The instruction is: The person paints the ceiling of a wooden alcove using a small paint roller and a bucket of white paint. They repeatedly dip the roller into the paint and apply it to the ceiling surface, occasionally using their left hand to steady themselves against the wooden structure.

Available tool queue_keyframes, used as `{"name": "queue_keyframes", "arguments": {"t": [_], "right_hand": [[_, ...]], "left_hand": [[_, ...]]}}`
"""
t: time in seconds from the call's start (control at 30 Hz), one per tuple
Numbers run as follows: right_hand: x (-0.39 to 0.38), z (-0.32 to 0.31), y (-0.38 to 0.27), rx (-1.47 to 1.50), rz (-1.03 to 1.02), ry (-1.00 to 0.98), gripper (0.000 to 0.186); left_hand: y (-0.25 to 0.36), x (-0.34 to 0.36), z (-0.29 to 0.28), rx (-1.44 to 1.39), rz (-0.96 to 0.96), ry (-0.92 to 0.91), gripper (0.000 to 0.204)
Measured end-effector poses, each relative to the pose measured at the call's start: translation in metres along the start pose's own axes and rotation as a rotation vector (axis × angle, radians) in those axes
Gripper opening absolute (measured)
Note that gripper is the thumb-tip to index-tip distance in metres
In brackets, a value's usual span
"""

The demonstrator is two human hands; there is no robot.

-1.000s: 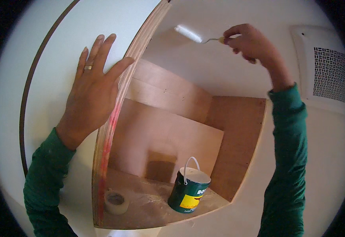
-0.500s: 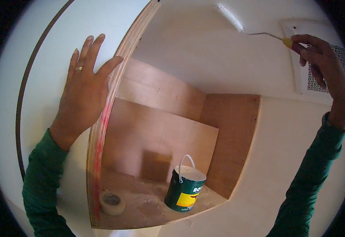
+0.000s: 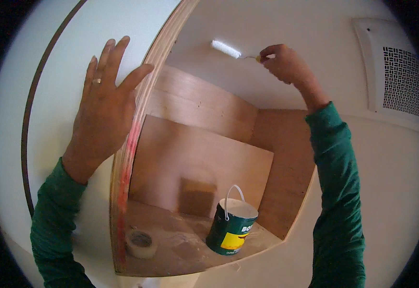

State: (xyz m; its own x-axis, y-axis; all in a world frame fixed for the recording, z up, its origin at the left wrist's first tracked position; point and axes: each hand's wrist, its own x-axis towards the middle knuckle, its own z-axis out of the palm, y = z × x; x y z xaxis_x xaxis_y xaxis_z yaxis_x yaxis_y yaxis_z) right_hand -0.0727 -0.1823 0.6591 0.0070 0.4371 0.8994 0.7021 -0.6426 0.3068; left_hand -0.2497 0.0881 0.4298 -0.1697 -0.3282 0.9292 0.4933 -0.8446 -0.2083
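Observation:
My right hand (image 3: 286, 65) is closed around the handle of a small paint roller (image 3: 225, 49), whose white sleeve lies against the pale ceiling (image 3: 291, 24) above the wooden cabinet. My left hand (image 3: 103, 105) rests flat, fingers stretched, on the white panel (image 3: 51, 120), with its thumb at the plywood edge (image 3: 137, 115) of the cabinet. On the cabinet's bottom board stands a green paint can (image 3: 231, 228) with a yellow label and a raised white handle. A roll of tape (image 3: 142, 243) lies left of the can.
A loose plywood sheet (image 3: 204, 153) leans inside the open wooden cabinet (image 3: 286, 168). A white vent grille (image 3: 403, 77) is set into the surface at the upper right. A dark strip (image 3: 27, 115) curves down the white panel at the left.
My right hand has moved left with the roller, away from the vent grille, and the roller sleeve is now farther left and lower. My left hand stays on the panel; the view has shifted slightly.

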Motion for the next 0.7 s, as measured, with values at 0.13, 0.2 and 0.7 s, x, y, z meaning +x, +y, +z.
{"name": "queue_keyframes", "arguments": {"t": [0.13,0.2,0.7], "right_hand": [[-0.005,-0.022,0.026,0.025,-0.062,0.023,0.029],[-0.013,-0.044,0.015,0.101,-0.008,0.03,0.032],[-0.118,-0.243,-0.047,-0.14,0.101,0.212,0.036]], "left_hand": [[0.014,0.005,0.008,-0.043,-0.042,-0.013,0.047],[0.003,-0.001,0.0,-0.022,-0.047,-0.029,0.046],[0.003,0.001,0.001,-0.028,-0.047,-0.018,0.049]]}}
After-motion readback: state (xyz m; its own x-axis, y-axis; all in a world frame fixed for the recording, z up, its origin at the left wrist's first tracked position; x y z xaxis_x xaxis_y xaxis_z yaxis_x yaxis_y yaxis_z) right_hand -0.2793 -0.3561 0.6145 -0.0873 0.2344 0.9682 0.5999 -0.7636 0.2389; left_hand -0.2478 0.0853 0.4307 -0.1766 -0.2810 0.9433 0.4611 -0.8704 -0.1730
